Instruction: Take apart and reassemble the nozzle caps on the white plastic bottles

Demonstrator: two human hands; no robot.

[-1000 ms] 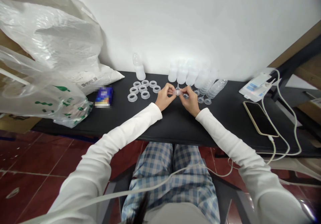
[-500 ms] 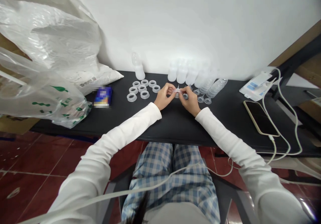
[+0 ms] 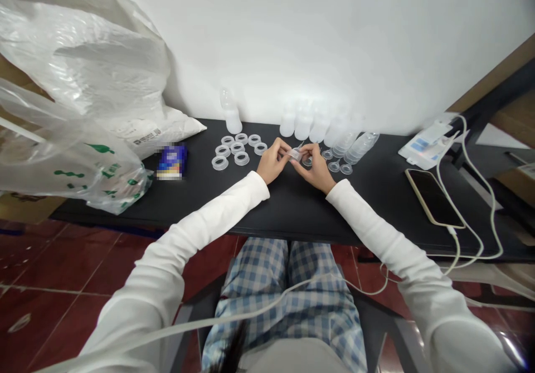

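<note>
Between my two hands, above the black table, is a translucent bottle collar ring (image 3: 295,154) with what looks like a clear nipple's thin tip sticking up from it. My left hand (image 3: 272,161) pinches its left side. The fingers of my right hand (image 3: 315,165) close on its right side, thumb beneath. To the left, several loose collar rings (image 3: 219,163) lie in rows. Just right of my right hand are several clear nipples (image 3: 334,166) lying on the table, some partly hidden by the hand.
Several white bottles (image 3: 301,126) stand along the wall, with clear stacked covers (image 3: 361,147) beside them. One capped bottle (image 3: 232,117) stands apart. Left are a blue packet (image 3: 172,161) and plastic bags (image 3: 100,161); right, a phone (image 3: 434,197) with a white cable (image 3: 493,194).
The collar ring has tilted in my fingers, and its tip now leans to the right. My right thumb has moved lower under it. Other things lie as before.
</note>
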